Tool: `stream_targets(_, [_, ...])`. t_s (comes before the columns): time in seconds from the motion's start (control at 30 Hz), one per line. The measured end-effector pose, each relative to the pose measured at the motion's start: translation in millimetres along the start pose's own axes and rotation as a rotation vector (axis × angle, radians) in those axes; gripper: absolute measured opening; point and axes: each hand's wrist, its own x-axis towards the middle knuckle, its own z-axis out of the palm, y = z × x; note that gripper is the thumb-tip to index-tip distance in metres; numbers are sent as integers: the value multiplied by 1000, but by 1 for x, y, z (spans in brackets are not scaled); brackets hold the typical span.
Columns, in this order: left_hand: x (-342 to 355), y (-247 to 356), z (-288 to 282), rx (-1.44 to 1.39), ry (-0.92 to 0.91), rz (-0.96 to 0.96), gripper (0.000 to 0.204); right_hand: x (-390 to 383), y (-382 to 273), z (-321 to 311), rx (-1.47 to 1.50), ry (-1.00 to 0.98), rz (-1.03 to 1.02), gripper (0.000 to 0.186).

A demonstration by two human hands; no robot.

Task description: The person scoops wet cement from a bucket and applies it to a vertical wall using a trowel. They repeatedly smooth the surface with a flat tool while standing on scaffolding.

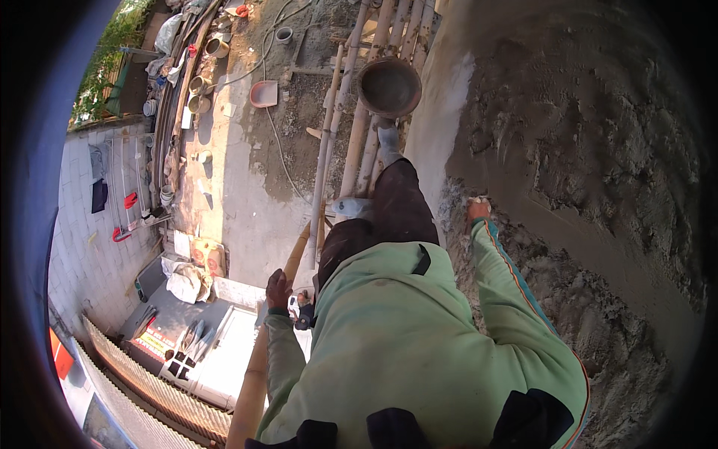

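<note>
My left hand (278, 290) is closed round a slanting bamboo pole (298, 253) at my left side. My right hand (477, 209) is up against the wall on my right, which is coated with rough wet grey plaster (557, 127). Its fingers are bent and smeared pale; whatever they hold, if anything, is too small to make out. Beyond my feet, a round bowl of grey mortar (390, 87) rests on the bamboo poles (357, 138) of the scaffold. My feet in grey-blue footwear (389, 142) stand on these poles.
Far below lies the ground, with a reddish pan (263, 94), a grey bucket (283, 35), a hose (278, 135) and several tubs (200, 103). A block wall (93, 187) and a corrugated roof edge (157, 382) are at the left. Someone stands below, beside the pole (303, 310).
</note>
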Motion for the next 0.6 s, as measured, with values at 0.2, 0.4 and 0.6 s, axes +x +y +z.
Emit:
stream_targets(0.2, [-54,-40,-29,-2,111,-302,44,62,-46,8,570,-188,495,22])
stream_targets(0.4, [-59,-62,-1,185,-143,-275,48,69,-84,-47,825,-150,542,9])
stream_targets(0.6, [-21,32,108,242,-211,-110,47,17,-53,-49,313,202,-29,23])
